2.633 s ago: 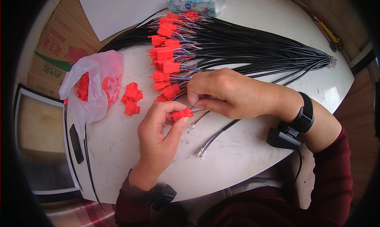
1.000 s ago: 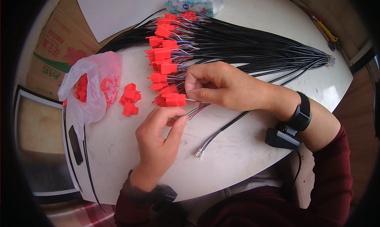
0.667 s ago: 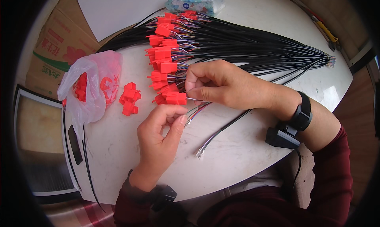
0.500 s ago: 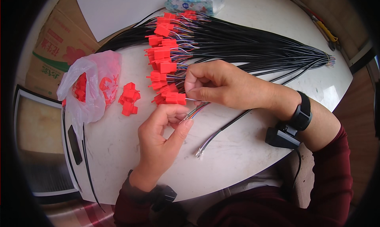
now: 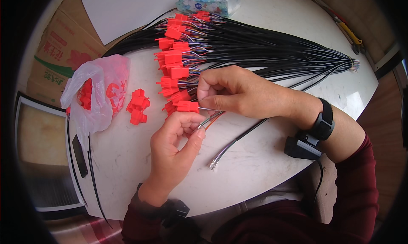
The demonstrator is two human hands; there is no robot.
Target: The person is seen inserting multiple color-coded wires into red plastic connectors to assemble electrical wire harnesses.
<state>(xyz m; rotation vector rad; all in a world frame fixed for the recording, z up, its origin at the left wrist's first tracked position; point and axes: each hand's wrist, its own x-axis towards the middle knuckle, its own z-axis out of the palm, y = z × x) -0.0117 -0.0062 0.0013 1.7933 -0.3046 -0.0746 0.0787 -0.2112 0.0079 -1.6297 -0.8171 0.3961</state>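
Note:
My left hand pinches thin coloured wires between thumb and fingertips, near their metal-tipped ends. An orange strand stands a little apart from the darker ones. Just above, my right hand has its thumb and forefinger closed on wires, though its grip partly hides them. Beside both hands lies a red plastic connector housing, the nearest in a column of several red housings fitted on cable ends. Below my right hand rests a loose black cable, its stripped wires ending in metal terminals.
A thick bundle of black cables runs across the white table. At left are a plastic bag holding red housings, a small pile of housings and a dark flat object. A tissue pack and yellow-handled tool sit farther back.
My left fingers have shifted slightly on the wires, and the orange strand now sits apart from the others. My right hand has barely moved.

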